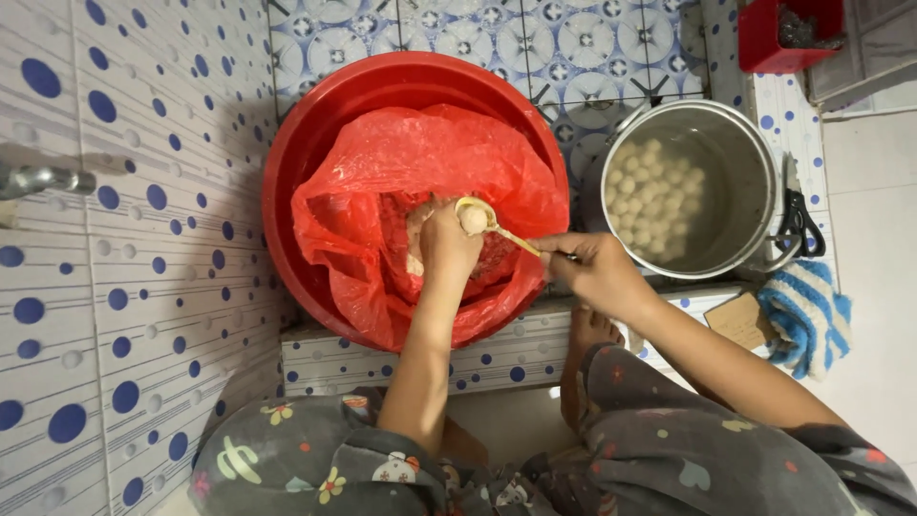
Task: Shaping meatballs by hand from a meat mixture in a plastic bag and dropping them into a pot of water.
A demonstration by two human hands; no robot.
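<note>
Our right hand (594, 272) grips spoon (487, 222); left hand (447, 247) squeezes paste, ball (474, 220) on the spoon. Pot (755, 162) beyond right hand.

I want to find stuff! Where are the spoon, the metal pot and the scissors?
spoon (475, 216): head view, on its bowl.
metal pot (755, 158): head view, on its inner wall.
scissors (800, 225): head view, on the black handles.

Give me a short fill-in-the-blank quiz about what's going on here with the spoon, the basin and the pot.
1. The right hand holds a ____ by its handle.
2. The left hand shapes a pale ball over a bag whose colour is ____.
3. The bag sits inside a round red ____.
4. Many finished balls float in the metal ____ on the right.

Missing words: spoon; red; basin; pot
</note>
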